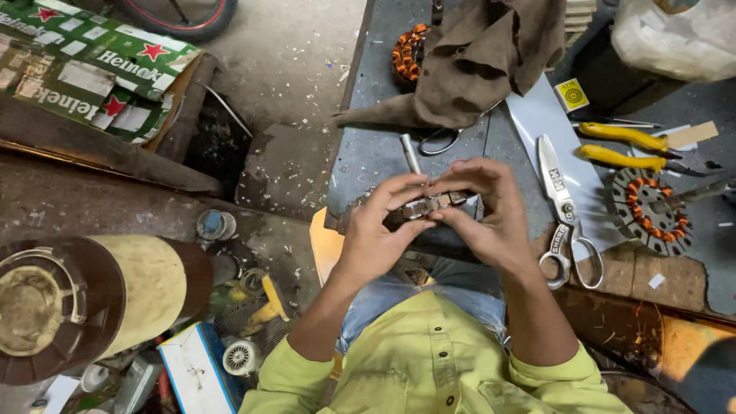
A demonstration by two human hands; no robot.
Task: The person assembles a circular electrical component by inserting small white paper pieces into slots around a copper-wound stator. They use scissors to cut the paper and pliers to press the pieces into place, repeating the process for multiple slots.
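Both my hands meet over the near edge of a grey workbench (376,146). My left hand (379,226) and my right hand (491,211) together grip a small metal ring-shaped part (429,207), a motor stator core seen edge-on, with fingertips pressing its rim. My fingers hide most of it. A short metal tube (410,153) lies on the bench just beyond my left fingers.
Large scissors (563,211) lie right of my hand. A wound stator with orange copper coils (652,211), yellow-handled pliers (621,149), a brown cloth (483,54) over another coil, and small scissors (437,140) sit on the bench. A large spool (84,303) and clutter fill the floor at left.
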